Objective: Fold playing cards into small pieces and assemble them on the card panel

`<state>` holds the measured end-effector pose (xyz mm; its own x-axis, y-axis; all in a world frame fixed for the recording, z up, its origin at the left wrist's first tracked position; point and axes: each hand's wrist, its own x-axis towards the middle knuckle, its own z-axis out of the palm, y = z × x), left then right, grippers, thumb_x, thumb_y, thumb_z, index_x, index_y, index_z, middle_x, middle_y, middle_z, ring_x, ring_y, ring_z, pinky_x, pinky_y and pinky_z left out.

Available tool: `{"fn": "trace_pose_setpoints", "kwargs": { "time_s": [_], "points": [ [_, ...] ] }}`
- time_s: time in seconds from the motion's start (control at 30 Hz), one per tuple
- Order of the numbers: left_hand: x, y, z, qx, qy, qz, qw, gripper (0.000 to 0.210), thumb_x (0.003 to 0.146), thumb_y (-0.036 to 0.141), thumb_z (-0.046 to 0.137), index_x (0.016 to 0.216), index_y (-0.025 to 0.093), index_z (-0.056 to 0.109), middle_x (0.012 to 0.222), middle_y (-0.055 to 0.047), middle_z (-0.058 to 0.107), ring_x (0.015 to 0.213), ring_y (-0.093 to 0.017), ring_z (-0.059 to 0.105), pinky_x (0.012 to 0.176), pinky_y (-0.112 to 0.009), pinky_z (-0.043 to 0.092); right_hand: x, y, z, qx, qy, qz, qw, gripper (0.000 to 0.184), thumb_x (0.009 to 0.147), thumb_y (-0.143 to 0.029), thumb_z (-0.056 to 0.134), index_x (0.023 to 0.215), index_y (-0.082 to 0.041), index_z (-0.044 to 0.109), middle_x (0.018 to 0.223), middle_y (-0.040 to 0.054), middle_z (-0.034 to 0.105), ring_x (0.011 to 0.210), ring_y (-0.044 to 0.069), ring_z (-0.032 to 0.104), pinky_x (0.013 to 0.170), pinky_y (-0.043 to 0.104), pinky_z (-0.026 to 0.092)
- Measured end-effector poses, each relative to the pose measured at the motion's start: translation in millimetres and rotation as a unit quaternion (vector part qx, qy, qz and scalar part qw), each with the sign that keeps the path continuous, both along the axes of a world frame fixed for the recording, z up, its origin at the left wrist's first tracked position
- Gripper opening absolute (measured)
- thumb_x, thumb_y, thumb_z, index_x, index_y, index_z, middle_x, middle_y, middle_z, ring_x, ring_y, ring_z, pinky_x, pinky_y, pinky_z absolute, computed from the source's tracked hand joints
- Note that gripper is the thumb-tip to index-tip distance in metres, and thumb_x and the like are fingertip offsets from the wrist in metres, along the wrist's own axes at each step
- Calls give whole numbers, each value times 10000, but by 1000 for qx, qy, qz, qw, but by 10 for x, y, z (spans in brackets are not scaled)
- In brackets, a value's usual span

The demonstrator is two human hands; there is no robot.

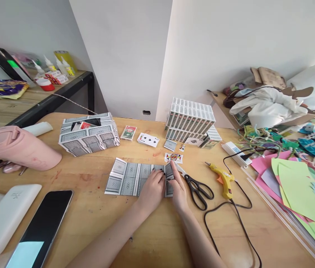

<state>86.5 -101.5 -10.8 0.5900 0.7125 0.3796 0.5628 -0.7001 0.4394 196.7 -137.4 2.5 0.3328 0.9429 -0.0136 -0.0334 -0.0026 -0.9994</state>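
A strip of joined playing cards [129,179], grey patterned backs up, lies on the wooden table before me, its left end bent upward. My left hand [152,189] presses on the strip's right part, dark-nailed fingers bent and close together. At the right end, my right hand [178,189] grips a raised card flap [169,172] between thumb and fingers. The two hands almost meet there, and my fingers hide part of the fold. Just right of my right hand are black-handled scissors [198,189], blades partly hidden. A face card [173,158] lies just beyond my fingertips.
A card-covered box [89,136] stands back left, near a card pack [128,133] and loose cards [148,140]. Stacked card packs [190,119] stand behind. A yellow glue gun [222,179] trails its cord at right. A pink tumbler [20,147] and phone [41,227] lie left.
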Motion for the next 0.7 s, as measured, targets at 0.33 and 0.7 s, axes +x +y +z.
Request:
{"fn": "trace_pose_setpoints", "kwargs": {
  "time_s": [0.33, 0.7],
  "points": [
    [24, -51, 44, -19, 22, 47, 998, 245, 828, 126, 369, 1001, 170, 537, 1205, -125, 536, 1209, -253, 416, 1039, -554, 241, -6, -40, -101, -5, 120, -84, 989, 643, 720, -187, 390, 1358, -233, 328, 1264, 40, 527, 1136, 213, 503, 946, 408, 399],
    [18, -61, 120, -38, 53, 72, 995, 247, 810, 158, 399, 1022, 161, 525, 1314, -132, 455, 1267, -287, 335, 1036, -553, 218, 284, 138, 20, -138, -124, -59, 981, 589, 690, -306, 554, 1239, -157, 404, 921, 94, 686, 810, 232, 643, 723, 365, 489]
  ]
}}
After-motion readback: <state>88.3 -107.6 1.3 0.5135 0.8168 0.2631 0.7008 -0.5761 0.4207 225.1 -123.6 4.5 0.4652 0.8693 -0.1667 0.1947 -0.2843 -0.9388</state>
